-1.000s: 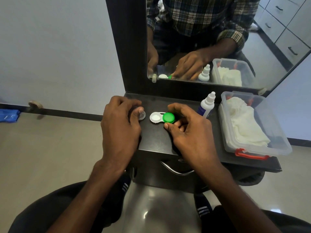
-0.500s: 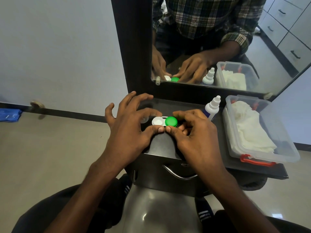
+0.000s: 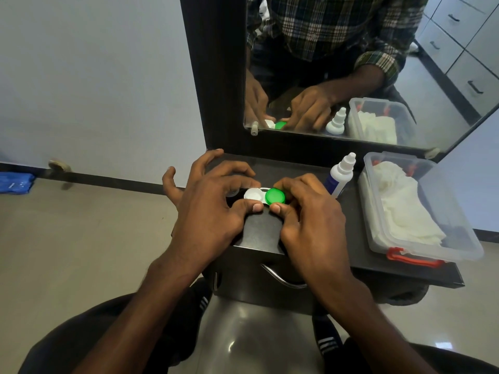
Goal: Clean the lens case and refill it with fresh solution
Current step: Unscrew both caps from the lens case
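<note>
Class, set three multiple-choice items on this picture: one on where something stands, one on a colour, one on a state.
1. Where does the solution bottle stand?
A. left of the lens case
B. between the lens case and the plastic box
C. inside the box

2. What colour is the cap still on the case?
A. green
B. blue
C. red

3. What state is the case's left well in?
A. capped
B. uncapped
C. hidden by cloth

Key: 1 B, the bottle stands right of the case and left of the box; 2 A, the green cap sits by the right hand; 3 B, the white well lies open by the left hand.
</note>
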